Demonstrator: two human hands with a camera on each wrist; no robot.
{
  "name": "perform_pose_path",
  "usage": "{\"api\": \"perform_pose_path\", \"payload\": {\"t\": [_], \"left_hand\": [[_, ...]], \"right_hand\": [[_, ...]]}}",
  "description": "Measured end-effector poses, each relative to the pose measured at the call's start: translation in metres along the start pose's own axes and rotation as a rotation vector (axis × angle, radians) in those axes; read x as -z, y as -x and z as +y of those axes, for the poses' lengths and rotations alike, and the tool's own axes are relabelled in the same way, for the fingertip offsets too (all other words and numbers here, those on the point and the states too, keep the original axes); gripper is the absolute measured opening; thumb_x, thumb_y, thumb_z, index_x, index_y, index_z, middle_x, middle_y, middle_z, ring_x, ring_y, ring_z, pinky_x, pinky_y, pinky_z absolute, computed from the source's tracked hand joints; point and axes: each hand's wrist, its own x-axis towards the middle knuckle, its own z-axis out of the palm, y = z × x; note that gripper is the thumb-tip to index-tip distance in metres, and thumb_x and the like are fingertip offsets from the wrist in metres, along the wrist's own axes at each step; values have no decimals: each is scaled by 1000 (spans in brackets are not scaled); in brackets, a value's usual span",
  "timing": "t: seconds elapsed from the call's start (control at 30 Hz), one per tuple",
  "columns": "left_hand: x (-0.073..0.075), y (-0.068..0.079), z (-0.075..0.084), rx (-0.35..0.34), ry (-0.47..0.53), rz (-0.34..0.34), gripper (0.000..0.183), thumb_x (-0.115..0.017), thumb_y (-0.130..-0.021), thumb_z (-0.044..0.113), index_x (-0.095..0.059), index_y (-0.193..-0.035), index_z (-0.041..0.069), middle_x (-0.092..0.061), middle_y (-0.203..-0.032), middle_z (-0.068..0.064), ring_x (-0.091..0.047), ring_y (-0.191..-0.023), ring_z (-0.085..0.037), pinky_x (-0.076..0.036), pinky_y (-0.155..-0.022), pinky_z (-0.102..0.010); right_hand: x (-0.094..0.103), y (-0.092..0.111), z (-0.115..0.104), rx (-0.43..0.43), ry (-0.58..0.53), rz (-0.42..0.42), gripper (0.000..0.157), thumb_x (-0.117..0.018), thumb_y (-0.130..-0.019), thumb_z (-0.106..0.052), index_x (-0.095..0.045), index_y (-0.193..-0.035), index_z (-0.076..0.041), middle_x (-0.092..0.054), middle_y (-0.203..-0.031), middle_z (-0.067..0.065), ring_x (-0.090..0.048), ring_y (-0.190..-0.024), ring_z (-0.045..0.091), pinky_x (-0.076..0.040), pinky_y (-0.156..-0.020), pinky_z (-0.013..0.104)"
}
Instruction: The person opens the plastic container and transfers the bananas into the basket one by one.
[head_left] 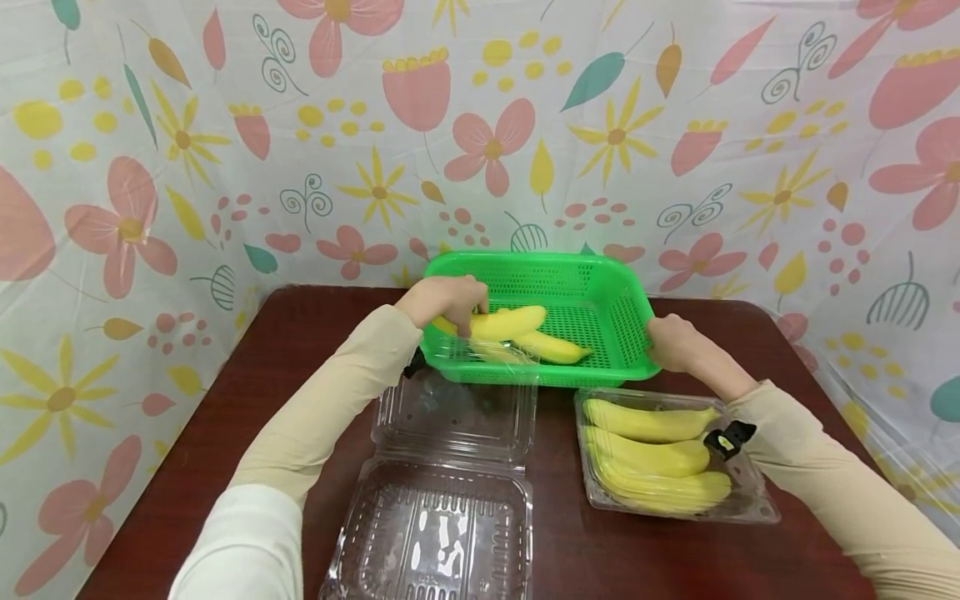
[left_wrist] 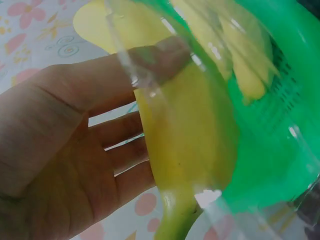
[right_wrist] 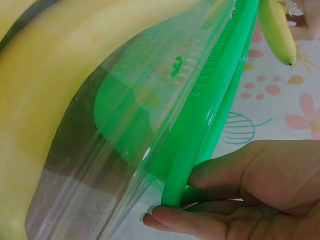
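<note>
Head view: my left hand (head_left: 450,302) grips banana (head_left: 512,323) between thumb and fingers, long axis running roughly left-right, over left part of green basket (head_left: 592,375); my right hand (head_left: 672,342), farther from banana, pinches basket's right rim.

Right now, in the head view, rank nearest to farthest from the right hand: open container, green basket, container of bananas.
1. Green basket: its right end is gripped by the right hand.
2. Container of bananas: just below that hand in the picture.
3. Open container: farther off, lower left.
</note>
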Motion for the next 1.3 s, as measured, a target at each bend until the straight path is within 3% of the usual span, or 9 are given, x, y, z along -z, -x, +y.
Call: {"api": "perform_pose_path", "payload": {"t": [0.13,0.23,0.37,0.57,0.67,0.73,0.8,0.9,1.3], "left_hand": [[-1,-3,4,-3,-15,-31,50,-74,-87,15,-59,-134,13,-49,-145,-7,-44,-134,-25,-49,-96,-31],[-3,-6,6,-3,-25,-40,46,-75,-86,14,-63,-130,14,-52,-142,-7,-50,-125,-22,-48,-84,-27],[-8,-12,7,7,-36,-66,10,-76,-85,16,-68,-92,15,-58,-103,0,-46,-86,-14,-36,-66,-26],[-13,-22,6,35,-41,-91,44,-77,-84,16,-39,-61,21,-23,-69,6,-21,-62,-12,-26,-56,-26],[-14,-23,6,31,-43,-93,41,-76,-84,17,-41,-63,20,-21,-69,5,-21,-63,-13,-26,-57,-26],[-15,-21,6,16,-36,-74,22,-76,-85,17,-58,-72,18,-43,-74,6,-36,-68,-12,-33,-61,-25],[-14,-19,5,1,-20,-47,10,-72,-88,16,-70,-97,17,-59,-101,1,-50,-91,-14,-42,-70,-26],[-12,-14,4,-23,16,-3,31,-66,-92,13,-64,-123,16,-54,-135,-4,-46,-125,-23,-49,-88,-31],[-5,13,11,-225,178,155,27,-54,-100,18,-65,-124,13,-65,-120,-4,-59,-110,-19,-50,-92,-32]], "right_hand": [[0,1,0,5,0,7,23,-55,-90,2,-50,-68,-5,-44,-56,5,-39,-48,12,-32,-47,23],[-1,1,-1,5,-1,10,23,-55,-89,3,-50,-68,-5,-44,-56,5,-39,-48,12,-32,-48,23],[-2,2,-1,11,-8,11,22,-56,-90,2,-51,-69,-4,-45,-57,6,-40,-49,13,-32,-49,24],[-1,1,-2,-2,-4,19,26,-56,-90,1,-49,-66,-6,-42,-56,4,-38,-49,12,-31,-48,24],[-1,1,-3,-2,-10,24,28,-55,-90,1,-48,-65,-7,-40,-55,3,-36,-48,12,-31,-48,24],[0,2,-4,3,-14,21,28,-55,-91,1,-48,-65,-7,-40,-55,3,-36,-48,12,-31,-48,24],[0,2,-4,5,-14,19,29,-55,-90,1,-48,-64,-7,-40,-55,2,-36,-48,11,-31,-48,24],[0,2,-3,6,-11,23,31,-56,-89,2,-47,-62,-9,-40,-54,2,-36,-48,12,-31,-48,24],[-1,6,10,27,-74,37,44,-58,-91,-3,-28,-62,-16,-24,-59,-2,-25,-52,11,-27,-54,27]]}}
